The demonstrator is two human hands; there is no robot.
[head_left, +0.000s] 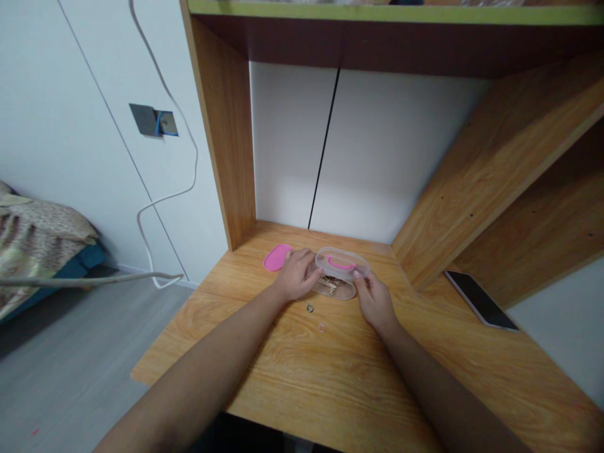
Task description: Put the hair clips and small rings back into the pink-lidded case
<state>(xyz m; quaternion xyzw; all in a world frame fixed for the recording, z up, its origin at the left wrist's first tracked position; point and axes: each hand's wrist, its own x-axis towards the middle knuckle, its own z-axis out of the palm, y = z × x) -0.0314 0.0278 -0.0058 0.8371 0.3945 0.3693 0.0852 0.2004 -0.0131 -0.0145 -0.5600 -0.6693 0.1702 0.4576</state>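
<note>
An oval clear plastic box rests on the desk with small metallic items inside, too small to name. Its clear lid, with a pink handle, is raised over the box at an angle. My right hand pinches the lid's right edge between thumb and fingers. At the left end, my left hand is closed around the side of the box, thumb at the rim. Beside that hand lies a flat pink oval piece. Nearer to me are a small dark ring and a thin pale pink ring.
The wooden desk is bounded by a left side panel and slanted wooden boards on the right. A phone or tablet lies at the right. A white cable hangs at the left wall. A shelf spans overhead.
</note>
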